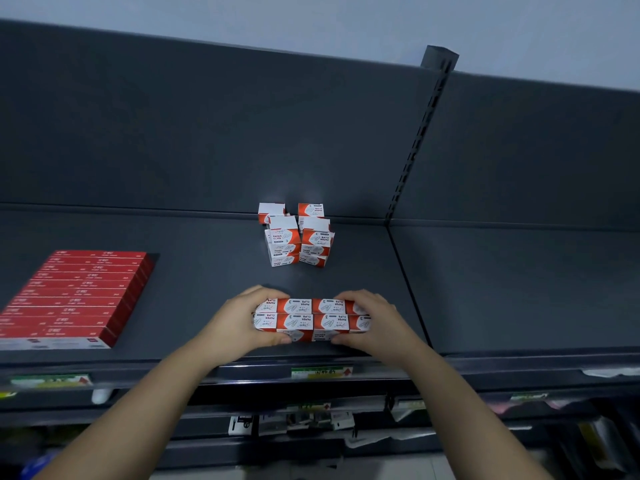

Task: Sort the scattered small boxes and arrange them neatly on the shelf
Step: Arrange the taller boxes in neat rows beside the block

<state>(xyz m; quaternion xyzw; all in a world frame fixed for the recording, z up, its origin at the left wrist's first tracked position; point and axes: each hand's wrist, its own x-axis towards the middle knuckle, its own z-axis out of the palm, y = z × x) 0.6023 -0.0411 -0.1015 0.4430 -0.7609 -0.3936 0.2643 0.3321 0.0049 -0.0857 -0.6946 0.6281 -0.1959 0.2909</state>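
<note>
A block of several red-and-white paper clip boxes (311,318) lies near the front edge of the dark grey shelf (194,258). My left hand (242,322) grips the block's left end, fingers over the top and thumb at the front. My right hand (375,322) grips its right end the same way. Farther back, against the rear panel, stand two short stacks of the same boxes (298,237), side by side.
A flat block of red boxes (72,296) fills the shelf's left part. A slotted upright (415,143) and a seam divide off the right shelf bay (519,289). Price-tag strips (322,372) run along the front edge, with lower shelves of goods below.
</note>
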